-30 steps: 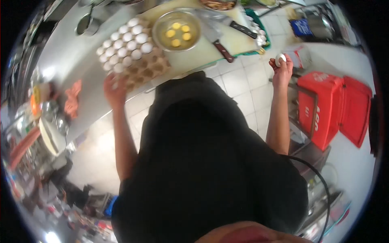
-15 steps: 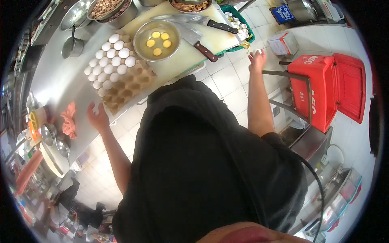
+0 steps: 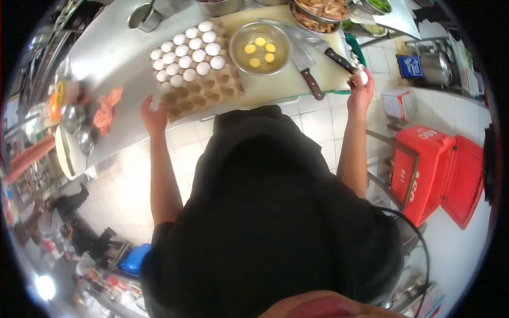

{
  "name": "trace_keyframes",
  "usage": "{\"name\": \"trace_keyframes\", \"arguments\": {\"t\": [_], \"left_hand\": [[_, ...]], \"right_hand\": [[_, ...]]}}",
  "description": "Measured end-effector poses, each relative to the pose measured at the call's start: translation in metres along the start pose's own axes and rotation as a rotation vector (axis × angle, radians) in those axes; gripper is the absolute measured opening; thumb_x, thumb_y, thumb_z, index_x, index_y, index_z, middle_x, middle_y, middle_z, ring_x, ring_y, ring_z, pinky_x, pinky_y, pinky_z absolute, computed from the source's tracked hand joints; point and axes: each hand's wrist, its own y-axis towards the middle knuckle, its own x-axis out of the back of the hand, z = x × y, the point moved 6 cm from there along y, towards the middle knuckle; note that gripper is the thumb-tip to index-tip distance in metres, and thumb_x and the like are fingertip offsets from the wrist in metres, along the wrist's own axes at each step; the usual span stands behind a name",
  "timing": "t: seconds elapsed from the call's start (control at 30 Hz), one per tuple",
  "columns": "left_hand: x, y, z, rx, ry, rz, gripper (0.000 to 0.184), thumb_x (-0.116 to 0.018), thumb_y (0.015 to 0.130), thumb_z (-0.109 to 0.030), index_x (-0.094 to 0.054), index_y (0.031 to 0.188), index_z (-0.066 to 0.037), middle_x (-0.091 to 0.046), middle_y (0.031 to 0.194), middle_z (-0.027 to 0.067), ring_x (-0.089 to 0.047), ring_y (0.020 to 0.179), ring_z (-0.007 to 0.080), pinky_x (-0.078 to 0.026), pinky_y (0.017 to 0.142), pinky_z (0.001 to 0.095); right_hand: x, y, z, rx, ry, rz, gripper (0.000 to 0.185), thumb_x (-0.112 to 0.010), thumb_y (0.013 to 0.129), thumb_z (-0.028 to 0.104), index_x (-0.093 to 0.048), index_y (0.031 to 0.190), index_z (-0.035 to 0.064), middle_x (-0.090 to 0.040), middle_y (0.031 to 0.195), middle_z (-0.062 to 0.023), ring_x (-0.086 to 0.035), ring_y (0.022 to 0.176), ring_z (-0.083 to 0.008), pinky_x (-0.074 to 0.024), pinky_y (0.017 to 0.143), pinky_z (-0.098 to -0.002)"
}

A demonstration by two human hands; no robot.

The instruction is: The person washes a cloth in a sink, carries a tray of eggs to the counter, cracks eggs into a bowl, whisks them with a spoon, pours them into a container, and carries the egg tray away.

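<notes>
My left hand (image 3: 154,114) is at the table's front edge, beside the near left corner of the cardboard egg tray (image 3: 204,94). Its fingers are apart and hold nothing. White eggs (image 3: 185,62) fill the tray's far rows, while the near rows are bare. In my right hand (image 3: 361,94), off the table's right end, is a white eggshell (image 3: 363,78). A green basket (image 3: 361,49) of white shells lies just beyond that hand. Right of the tray, a metal bowl (image 3: 286,59) holds several yolks in clear egg white.
Two knives, one brown-handled (image 3: 312,85) and one black-handled (image 3: 339,60), lie on the cutting board (image 3: 331,79). An orange cloth (image 3: 107,111) and steel ladles (image 3: 85,142) are at left. A red cooler (image 3: 421,172) stands open at right. Bowls of chopped food (image 3: 321,10) stand behind.
The view has turned, so the table appears shifted right. My right hand has come nearer the green basket with the eggshell still in it. My left hand remains beside the tray.
</notes>
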Motion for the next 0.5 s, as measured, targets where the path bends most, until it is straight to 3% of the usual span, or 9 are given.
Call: {"name": "trace_keyframes", "arguments": {"t": [0.13,0.23,0.33,0.37,0.5], "left_hand": [[-0.013,0.015,-0.008,-0.043,0.046,0.046,0.045,-0.071,0.080,-0.024,-0.063,0.120,-0.005,-0.062,0.117,0.0168,-0.055,0.115,0.0329,-0.044,0.098,0.0411],[-0.020,0.021,-0.019,-0.074,0.053,0.112,0.044,-0.070,0.080,-0.025,-0.064,0.120,-0.008,-0.062,0.115,0.0156,-0.056,0.113,0.0317,-0.045,0.096,0.0405],[-0.025,0.022,-0.020,-0.017,0.001,0.158,0.043,-0.069,0.081,-0.025,-0.064,0.120,-0.010,-0.064,0.112,0.0142,-0.059,0.109,0.0298,-0.047,0.092,0.0399],[-0.027,0.022,-0.017,0.023,-0.024,0.168,0.042,-0.069,0.081,-0.024,-0.064,0.120,-0.010,-0.065,0.111,0.0137,-0.060,0.107,0.0292,-0.048,0.091,0.0397],[-0.027,0.021,-0.015,-0.036,-0.074,0.121,0.039,-0.070,0.081,-0.022,-0.065,0.117,-0.010,-0.066,0.107,0.0116,-0.062,0.101,0.0293,-0.050,0.086,0.0392]], "right_hand": [[-0.129,-0.042,0.031,0.253,-0.354,0.467,0.041,-0.069,0.088,0.015,-0.054,0.125,0.0091,-0.061,0.099,-0.0027,-0.054,0.076,-0.0084,-0.0482,0.065,-0.0257],[-0.200,-0.053,0.023,0.474,-0.565,0.597,0.038,-0.068,0.088,0.025,-0.054,0.119,0.0073,-0.065,0.101,-0.0158,-0.064,0.081,-0.0273,-0.0515,0.071,-0.0372],[-0.238,-0.050,0.003,0.520,-0.872,0.672,0.040,-0.066,0.088,0.033,-0.055,0.117,0.0066,-0.064,0.104,-0.0228,-0.064,0.088,-0.0390,-0.0513,0.077,-0.0449],[-0.247,-0.052,0.005,0.588,-0.907,0.684,0.043,-0.063,0.091,0.039,-0.053,0.119,0.0078,-0.068,0.093,-0.0211,-0.065,0.089,-0.0403,-0.0515,0.077,-0.0468],[-0.275,-0.056,0.010,0.520,-1.028,0.784,0.048,-0.064,0.088,0.045,-0.056,0.117,0.0077,-0.068,0.096,-0.0190,-0.066,0.091,-0.0372,-0.0506,0.079,-0.0484]]}}
